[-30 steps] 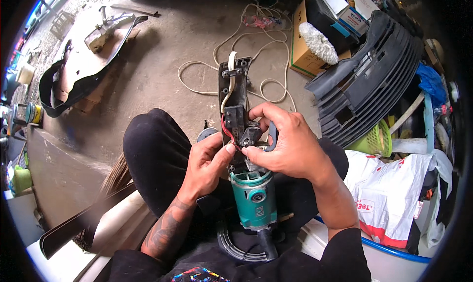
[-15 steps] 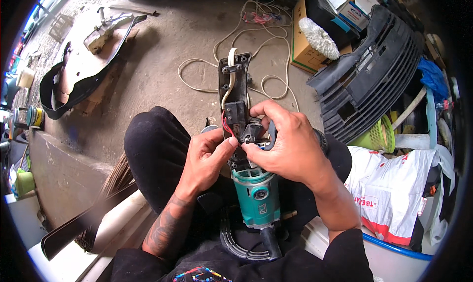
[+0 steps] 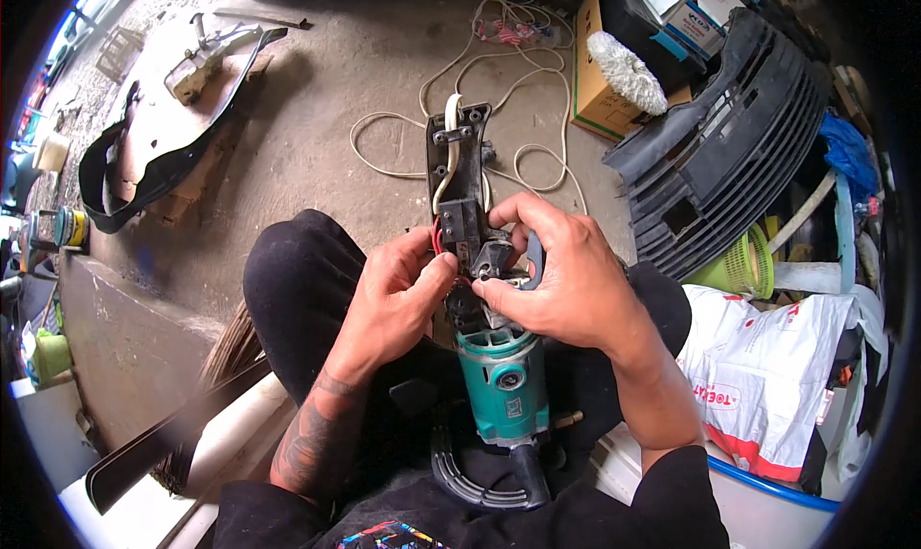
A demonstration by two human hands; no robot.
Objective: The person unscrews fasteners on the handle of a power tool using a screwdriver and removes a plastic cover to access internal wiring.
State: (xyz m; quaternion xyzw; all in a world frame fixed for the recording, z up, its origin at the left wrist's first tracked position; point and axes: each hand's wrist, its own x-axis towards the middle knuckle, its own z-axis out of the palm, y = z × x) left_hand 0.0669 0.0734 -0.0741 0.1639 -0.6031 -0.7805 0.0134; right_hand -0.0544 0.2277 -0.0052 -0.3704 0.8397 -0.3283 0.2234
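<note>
An opened electric polisher with a teal motor housing rests between my legs. Its black handle shell points away from me and lies bared, with a white power cord running down inside. My left hand is at the handle's left side, thumb and finger pinched on a red wire beside a black block. From the right, my right hand grips the black trigger switch, its thumb on the parts below. The fingertips partly hide the switch and wire ends.
The cord lies in loops on the concrete floor. At right are a cardboard box with a white fluffy pad, a black car grille, a green basket and a white plastic bag. A curved black trim piece lies at left.
My left thumb and fingers have shifted slightly up and left along the red wire. My right hand keeps its grip, almost unmoved. The whole view has shifted a little.
</note>
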